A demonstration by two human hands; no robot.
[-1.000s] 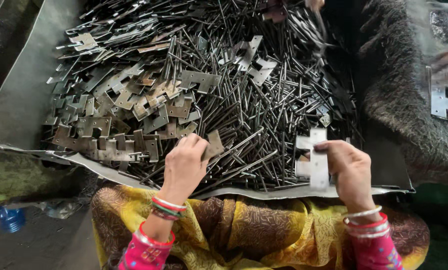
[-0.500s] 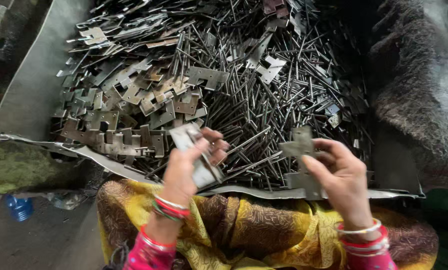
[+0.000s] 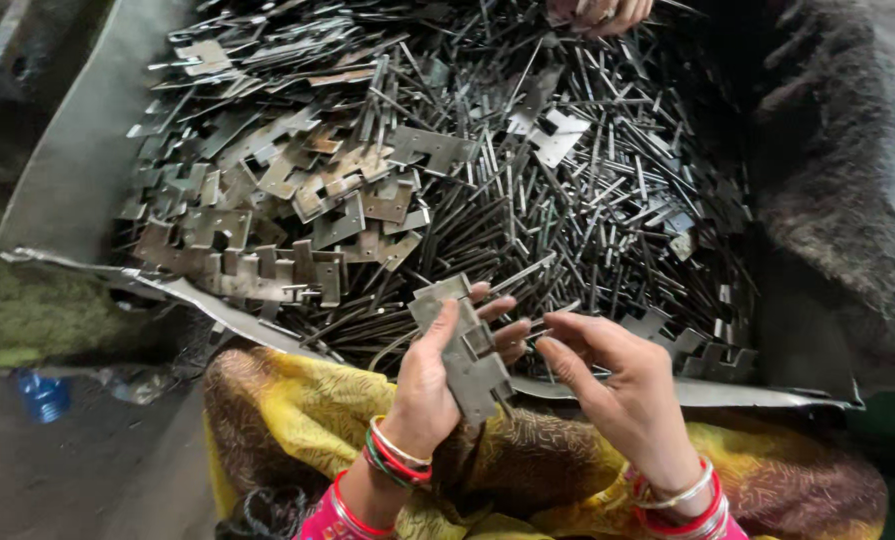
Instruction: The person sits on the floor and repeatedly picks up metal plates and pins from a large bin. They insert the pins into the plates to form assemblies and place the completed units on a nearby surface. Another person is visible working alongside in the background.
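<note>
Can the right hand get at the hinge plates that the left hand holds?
Probably yes. The right hand is beside the hinge plates in the left hand, its fingers pointing at them, nothing between.

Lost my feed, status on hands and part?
Left hand grips joined hinge plates. Right hand beside, fingers at them. Pin pile ahead; another person's hand far edge.

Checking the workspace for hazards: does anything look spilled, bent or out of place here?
The grey sheet-metal tray has a crumpled, torn near edge. A blue plastic bottle lies on the ground at the left. The left hand holds a notched grey metal hinge plate; nothing has spilled.
</note>
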